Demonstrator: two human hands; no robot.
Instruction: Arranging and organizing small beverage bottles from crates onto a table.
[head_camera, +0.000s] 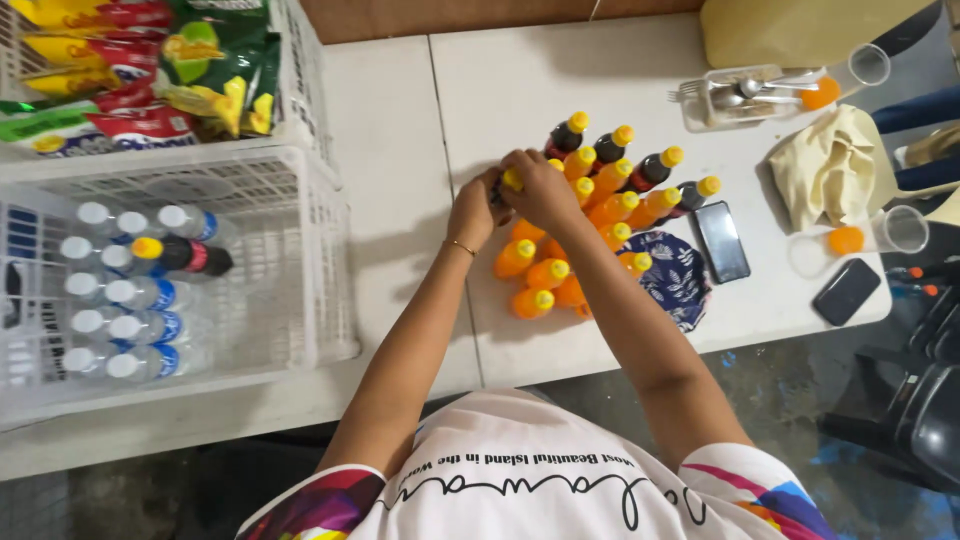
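A cluster of several small bottles with yellow caps stands on the white table (400, 160). Most hold orange drink (530, 301); those at the far side are dark (565, 135). Both my hands meet at the cluster's left far corner. My left hand (474, 210) and my right hand (535, 187) are closed together around one yellow-capped bottle (512, 180), whose body is hidden by my fingers. A thin bracelet rings my left wrist.
A white plastic crate (300, 250) at the left holds several water bottles and one dark yellow-capped bottle (180, 255). Snack bags (150, 60) fill a crate behind it. Two phones (721, 240), (846, 291), a patterned pouch (680, 280), a cloth (825, 170), a cutlery tray (745, 95) and cups lie at the right.
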